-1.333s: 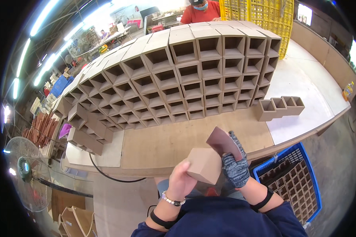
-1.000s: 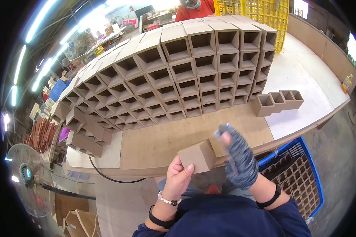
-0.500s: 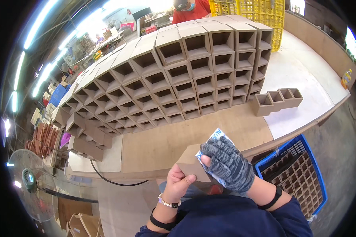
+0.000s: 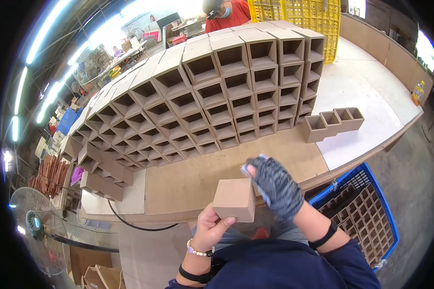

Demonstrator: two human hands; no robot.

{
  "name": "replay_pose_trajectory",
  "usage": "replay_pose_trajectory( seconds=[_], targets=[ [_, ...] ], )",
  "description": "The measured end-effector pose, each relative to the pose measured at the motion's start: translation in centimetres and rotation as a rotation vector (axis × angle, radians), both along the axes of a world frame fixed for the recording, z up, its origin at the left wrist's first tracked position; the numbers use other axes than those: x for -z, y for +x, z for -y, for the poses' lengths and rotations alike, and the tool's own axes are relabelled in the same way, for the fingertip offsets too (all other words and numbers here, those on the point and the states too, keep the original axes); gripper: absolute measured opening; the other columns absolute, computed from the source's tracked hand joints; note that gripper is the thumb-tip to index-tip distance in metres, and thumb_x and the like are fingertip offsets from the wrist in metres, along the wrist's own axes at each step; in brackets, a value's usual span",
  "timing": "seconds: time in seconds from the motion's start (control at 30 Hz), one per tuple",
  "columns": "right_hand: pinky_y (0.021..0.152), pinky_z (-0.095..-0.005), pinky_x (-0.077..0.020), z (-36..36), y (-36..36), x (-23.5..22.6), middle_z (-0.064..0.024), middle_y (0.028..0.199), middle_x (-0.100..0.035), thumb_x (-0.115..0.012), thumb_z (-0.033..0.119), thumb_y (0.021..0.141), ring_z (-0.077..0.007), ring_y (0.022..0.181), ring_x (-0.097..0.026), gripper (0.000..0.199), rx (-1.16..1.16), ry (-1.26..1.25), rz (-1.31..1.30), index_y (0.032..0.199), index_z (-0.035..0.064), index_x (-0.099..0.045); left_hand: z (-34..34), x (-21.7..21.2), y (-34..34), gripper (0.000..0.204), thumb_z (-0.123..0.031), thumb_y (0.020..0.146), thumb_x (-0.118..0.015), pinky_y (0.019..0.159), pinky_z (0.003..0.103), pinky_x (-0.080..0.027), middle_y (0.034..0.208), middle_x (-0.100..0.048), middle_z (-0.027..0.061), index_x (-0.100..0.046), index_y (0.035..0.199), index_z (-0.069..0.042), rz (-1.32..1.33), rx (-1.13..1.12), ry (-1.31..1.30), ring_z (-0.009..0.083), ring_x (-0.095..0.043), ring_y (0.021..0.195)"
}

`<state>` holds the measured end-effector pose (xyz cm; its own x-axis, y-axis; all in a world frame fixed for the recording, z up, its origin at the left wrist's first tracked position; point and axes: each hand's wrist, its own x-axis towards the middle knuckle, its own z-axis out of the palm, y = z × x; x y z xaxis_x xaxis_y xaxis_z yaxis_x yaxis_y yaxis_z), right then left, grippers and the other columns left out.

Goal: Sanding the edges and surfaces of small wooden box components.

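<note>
Over the near table edge, my left hand grips a square brown fibreboard box by its lower left side, thumb toward me. The box's plain faces are turned up and toward me. My right hand, in a grey knitted glove with bare fingertips, is closed round a folded sheet of sandpaper, white with blue print. Most of the sheet is hidden under the glove. The right hand is just right of the box, and its lower edge is close to the box's side.
A long stack of open brown boxes stands across the table. Several loose boxes sit at its right, more at the left. A blue crate of boxes, a fan and yellow crates surround the table. A person in red is behind.
My right hand has moved up off the box with the sandpaper, uncovering the box. The left hand has turned the box so its plain faces show. The view has shifted slightly.
</note>
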<state>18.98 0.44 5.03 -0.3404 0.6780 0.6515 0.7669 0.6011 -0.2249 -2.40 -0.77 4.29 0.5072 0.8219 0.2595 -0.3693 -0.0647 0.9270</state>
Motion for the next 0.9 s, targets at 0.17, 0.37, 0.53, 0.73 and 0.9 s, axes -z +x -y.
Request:
replay_pose_trajectory(
  seconds=[0.17,0.37,0.53,0.73,0.9],
  targets=[
    [0.097,-0.0449,-0.0348,0.9,-0.2,-2.5,-0.0127,0.116,-0.053,-0.050,0.014,0.082,-0.0295,0.106,-0.052,0.037,-0.042,0.004,-0.187,0.119,0.0091,-0.049,0.1,-0.2,-0.6,0.031,0.003,0.083,-0.057,0.083,0.027,-0.045,0.105,-0.059,0.0057,-0.049,0.113,0.000,-0.069,-0.037,0.021,0.0107,-0.054,0.096],
    [0.099,-0.0446,-0.0336,0.4,-0.4,-0.5,-0.0118,0.119,-0.052,-0.051,0.018,0.081,-0.0279,0.109,-0.051,0.038,-0.213,0.057,-0.083,0.119,0.0117,-0.049,-1.0,-0.4,-0.3,0.032,0.003,0.083,-0.057,0.081,0.025,-0.044,0.103,-0.059,0.0058,-0.049,0.114,0.002,-0.204,-0.066,0.109,0.0103,-0.054,0.093],
    [0.102,-0.0421,-0.0315,-2.8,2.5,5.3,-0.0153,0.124,-0.050,-0.044,0.013,0.082,-0.0277,0.116,-0.047,0.042,0.195,-0.131,-0.110,0.124,0.0102,-0.047,-0.8,-1.5,0.0,0.034,0.009,0.079,-0.054,0.081,0.031,-0.049,0.102,-0.059,0.0104,-0.047,0.112,0.003,-0.376,-0.031,0.123,0.0161,-0.058,0.093],
    [0.103,-0.0325,-0.0313,-3.5,0.7,6.0,-0.0117,0.131,-0.046,-0.041,-0.013,0.070,-0.0243,0.122,-0.042,0.064,-0.028,-0.346,-0.875,0.131,0.0045,-0.039,-3.9,-5.3,1.5,0.026,0.001,0.072,-0.064,0.071,0.031,-0.045,0.083,-0.060,0.0104,-0.056,0.097,0.002,-0.629,-0.180,0.538,0.0232,-0.058,0.078],
    [0.096,-0.0314,-0.0394,-4.0,2.6,6.0,-0.0126,0.120,-0.053,-0.046,-0.008,0.074,-0.0201,0.112,-0.050,0.051,0.066,-0.518,-1.193,0.124,0.0013,-0.045,-6.7,-10.0,8.3,0.019,-0.004,0.066,-0.065,0.063,0.039,-0.041,0.068,-0.053,0.0154,-0.053,0.080,-0.001,-0.834,-0.036,1.016,0.0345,-0.050,0.066]
  ],
)
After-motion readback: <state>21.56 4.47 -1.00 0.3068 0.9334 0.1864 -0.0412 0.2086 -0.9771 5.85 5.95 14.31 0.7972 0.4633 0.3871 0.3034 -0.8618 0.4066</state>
